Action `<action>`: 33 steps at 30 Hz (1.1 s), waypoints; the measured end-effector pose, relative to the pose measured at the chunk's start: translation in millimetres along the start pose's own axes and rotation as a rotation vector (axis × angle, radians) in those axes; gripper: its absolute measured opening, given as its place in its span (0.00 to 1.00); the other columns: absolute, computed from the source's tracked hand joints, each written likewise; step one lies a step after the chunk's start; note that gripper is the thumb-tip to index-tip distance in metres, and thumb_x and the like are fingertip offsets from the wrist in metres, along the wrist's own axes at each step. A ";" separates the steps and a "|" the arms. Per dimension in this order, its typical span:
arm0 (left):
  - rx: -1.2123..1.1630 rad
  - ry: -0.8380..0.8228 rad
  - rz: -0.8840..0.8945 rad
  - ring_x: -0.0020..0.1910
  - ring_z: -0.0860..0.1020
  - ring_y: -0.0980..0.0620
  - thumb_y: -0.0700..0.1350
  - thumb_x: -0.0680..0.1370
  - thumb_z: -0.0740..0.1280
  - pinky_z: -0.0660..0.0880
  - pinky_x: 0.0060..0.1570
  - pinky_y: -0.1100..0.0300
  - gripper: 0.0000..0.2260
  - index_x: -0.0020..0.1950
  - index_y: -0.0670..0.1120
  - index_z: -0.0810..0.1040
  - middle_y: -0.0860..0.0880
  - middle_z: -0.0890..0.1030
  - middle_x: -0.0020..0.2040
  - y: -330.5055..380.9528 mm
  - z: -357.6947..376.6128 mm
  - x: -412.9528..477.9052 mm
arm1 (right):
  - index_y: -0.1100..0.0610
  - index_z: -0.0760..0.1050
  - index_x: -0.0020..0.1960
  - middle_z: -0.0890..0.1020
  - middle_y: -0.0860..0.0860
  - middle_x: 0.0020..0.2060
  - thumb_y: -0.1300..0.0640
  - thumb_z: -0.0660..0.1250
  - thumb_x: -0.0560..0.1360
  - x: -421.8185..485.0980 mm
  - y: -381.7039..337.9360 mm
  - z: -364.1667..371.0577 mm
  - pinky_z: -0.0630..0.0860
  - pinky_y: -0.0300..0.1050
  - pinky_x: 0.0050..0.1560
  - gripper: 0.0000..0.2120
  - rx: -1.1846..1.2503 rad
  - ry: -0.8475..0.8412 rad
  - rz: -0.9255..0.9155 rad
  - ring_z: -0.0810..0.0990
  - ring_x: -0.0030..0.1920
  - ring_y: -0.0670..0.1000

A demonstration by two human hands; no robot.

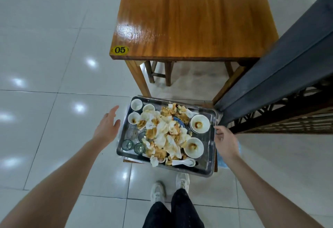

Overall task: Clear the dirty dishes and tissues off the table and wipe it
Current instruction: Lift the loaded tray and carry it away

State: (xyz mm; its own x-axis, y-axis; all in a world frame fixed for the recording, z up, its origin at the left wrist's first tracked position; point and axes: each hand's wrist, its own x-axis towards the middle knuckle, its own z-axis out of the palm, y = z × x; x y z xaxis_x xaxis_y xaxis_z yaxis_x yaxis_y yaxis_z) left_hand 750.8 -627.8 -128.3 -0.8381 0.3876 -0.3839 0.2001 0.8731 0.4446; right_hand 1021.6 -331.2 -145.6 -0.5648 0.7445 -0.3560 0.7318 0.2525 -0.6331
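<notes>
Noted wooden table (189,20) at 12 o'clock, yellow 05 sticker (120,49) on its near-left corner. Logged steel tray (205,169) at 6 o'clock of table, lower down and apart from it, piled with stained tissues (162,134). Within tray: two bowls (200,124) toward 3 o'clock, small cups (136,104) at 10, glasses (128,144) at 8, spoon (187,162) at 6. Found left hand (107,128) at 9 o'clock of tray, fingers straight and released, clear of rim. Found right hand (226,142) at tray's 3 o'clock rim; cannot tell whether fingers grasp it.

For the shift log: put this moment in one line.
table: bare; tray: full of dishes, tissues; left hand: open, beside tray; right hand: at tray rim
</notes>
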 end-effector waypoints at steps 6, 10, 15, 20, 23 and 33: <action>0.036 -0.034 -0.022 0.63 0.74 0.42 0.41 0.82 0.58 0.71 0.63 0.44 0.23 0.76 0.52 0.61 0.40 0.71 0.65 -38.8 39.4 29.1 | 0.56 0.73 0.65 0.78 0.55 0.55 0.65 0.63 0.76 13.5 30.2 45.0 0.70 0.42 0.50 0.18 0.004 0.019 0.050 0.76 0.53 0.51; 0.078 -0.062 -0.041 0.60 0.75 0.41 0.41 0.82 0.57 0.71 0.60 0.46 0.22 0.76 0.53 0.61 0.39 0.70 0.64 -69.6 64.9 49.5 | 0.57 0.71 0.67 0.76 0.55 0.59 0.64 0.64 0.76 17.8 49.7 71.6 0.72 0.50 0.57 0.19 -0.045 0.032 0.055 0.75 0.59 0.55; 0.093 -0.045 -0.041 0.56 0.76 0.38 0.41 0.82 0.58 0.71 0.59 0.45 0.22 0.76 0.53 0.62 0.37 0.71 0.62 -104.4 89.1 76.1 | 0.57 0.67 0.70 0.72 0.54 0.64 0.63 0.64 0.76 26.0 80.9 100.2 0.68 0.48 0.62 0.22 -0.088 0.020 0.066 0.70 0.65 0.53; 0.076 -0.028 -0.026 0.58 0.75 0.37 0.40 0.82 0.59 0.68 0.63 0.45 0.23 0.76 0.52 0.63 0.35 0.72 0.62 -124.1 110.2 95.4 | 0.58 0.63 0.72 0.69 0.57 0.64 0.65 0.64 0.75 42.8 113.9 115.3 0.64 0.49 0.66 0.27 -0.158 0.110 0.038 0.66 0.66 0.56; 0.094 -0.033 0.001 0.55 0.76 0.36 0.41 0.82 0.60 0.68 0.61 0.45 0.23 0.76 0.51 0.63 0.34 0.73 0.60 -129.9 119.9 105.7 | 0.56 0.61 0.73 0.68 0.58 0.64 0.63 0.65 0.75 53.3 133.1 119.7 0.64 0.51 0.66 0.28 -0.173 0.141 0.052 0.65 0.67 0.57; 0.019 -0.031 0.023 0.42 0.75 0.44 0.46 0.78 0.68 0.70 0.48 0.53 0.30 0.77 0.57 0.59 0.43 0.77 0.47 -145.2 150.3 134.0 | 0.46 0.48 0.77 0.79 0.59 0.56 0.61 0.64 0.76 69.3 170.5 144.2 0.74 0.53 0.48 0.36 -0.176 0.106 0.086 0.78 0.53 0.62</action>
State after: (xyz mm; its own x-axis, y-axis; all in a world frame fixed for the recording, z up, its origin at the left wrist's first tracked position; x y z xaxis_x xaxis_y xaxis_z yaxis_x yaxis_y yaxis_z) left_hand 685.7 -658.1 -365.9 -0.8172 0.4160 -0.3988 0.2285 0.8692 0.4385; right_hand 1052.3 -325.8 -377.4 -0.4605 0.8267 -0.3233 0.8364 0.2822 -0.4699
